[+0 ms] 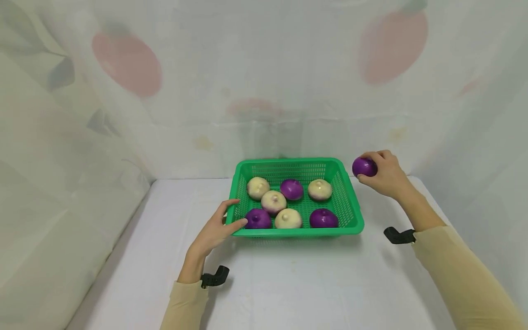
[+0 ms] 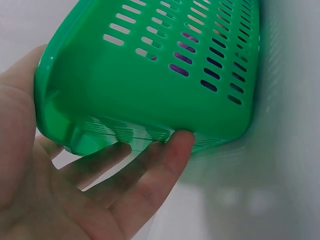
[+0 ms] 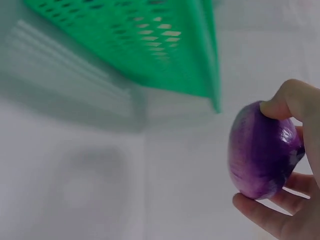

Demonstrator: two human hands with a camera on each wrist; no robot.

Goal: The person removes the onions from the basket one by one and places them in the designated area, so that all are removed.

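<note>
Purple bulb (image 1: 365, 167), pinched in the grip of the right hand (image 1: 387, 175), hangs near the far edge of the surface (image 1: 288, 284), beside the green basket (image 1: 297, 232), whose near-left corner the left hand (image 1: 212, 232) clasps.

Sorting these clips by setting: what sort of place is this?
Probably a makeshift recording booth: pale sheeting with faded fruit-like prints encloses the back and both sides, a white-topped table bears a green plastic basket, and a black device sits at each wrist.
</note>
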